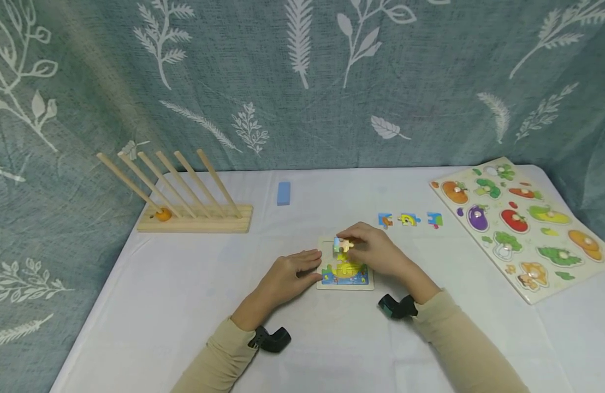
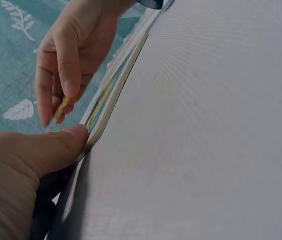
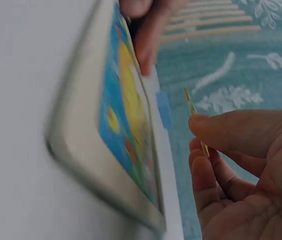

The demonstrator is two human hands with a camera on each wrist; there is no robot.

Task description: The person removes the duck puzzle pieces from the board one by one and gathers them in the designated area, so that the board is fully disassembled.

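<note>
A small jigsaw board point(image 1: 345, 287) with a pale frame lies on the white table; yellow and blue pieces fill its lower part. My right hand point(image 1: 378, 251) holds a puzzle piece point(image 1: 343, 245) over the board's upper part, pinched between thumb and fingers. Seen edge-on in the right wrist view, the piece point(image 3: 204, 149) is thin and stands clear of the board. My left hand point(image 1: 285, 275) rests at the board's left edge, fingers extended. In the left wrist view its thumb point(image 2: 63, 147) touches the frame's corner.
Three loose jigsaw pieces point(image 1: 409, 219) lie in a row behind the right hand. A vegetable peg puzzle point(image 1: 523, 218) stands at the right. At the back left is a wooden rack point(image 1: 199, 224) with upright rods and an orange bead point(image 1: 163, 214). A blue block point(image 1: 284, 194) lies near the back edge.
</note>
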